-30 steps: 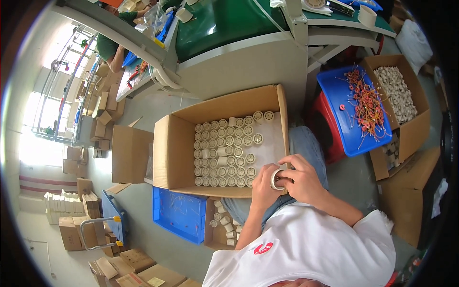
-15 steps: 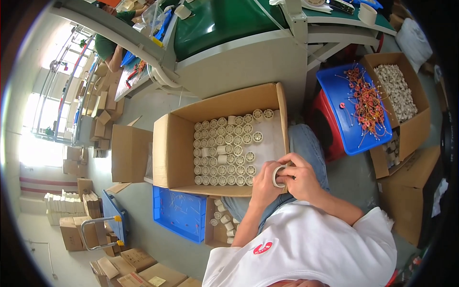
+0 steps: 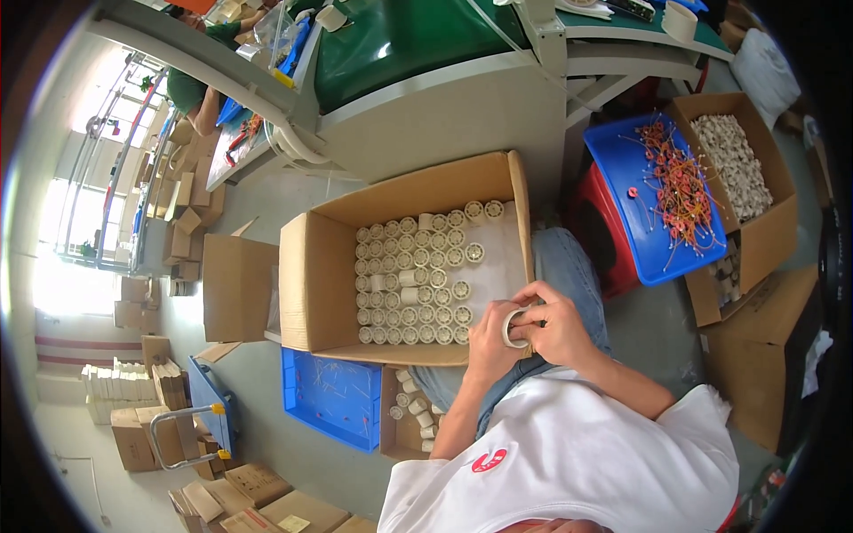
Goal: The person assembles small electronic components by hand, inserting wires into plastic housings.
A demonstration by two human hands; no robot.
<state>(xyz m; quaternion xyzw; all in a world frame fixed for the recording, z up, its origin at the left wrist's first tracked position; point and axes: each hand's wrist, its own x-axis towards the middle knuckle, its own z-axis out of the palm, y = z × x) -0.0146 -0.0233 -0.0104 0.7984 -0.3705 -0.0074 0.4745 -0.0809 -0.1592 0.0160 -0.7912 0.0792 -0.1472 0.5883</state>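
Observation:
Between my two hands is a white plastic cylinder [image 3: 507,330], held over the near right corner of an open cardboard box [image 3: 296,284]. My left hand [image 3: 486,345] grips the cylinder's outer side. The fingers of my right hand [image 3: 562,330] are bent into its open end; whether they pinch a small part inside is hidden. Inside the box stand rows of similar white cylinders [image 3: 391,300], most with spoked ends up and a few on their sides. White lining shows along the box's right part.
To the right, a blue tray [image 3: 613,178] of red and orange wired parts [image 3: 680,191] rests on a red stool [image 3: 604,235]. Beyond it is a carton of small whitish pieces [image 3: 733,164]. A blue crate [image 3: 333,400] lies near left. A green-topped workbench [image 3: 400,44] stands ahead.
The view has shifted slightly. Both hands stay on the cylinder at the box corner, with only small finger movement.

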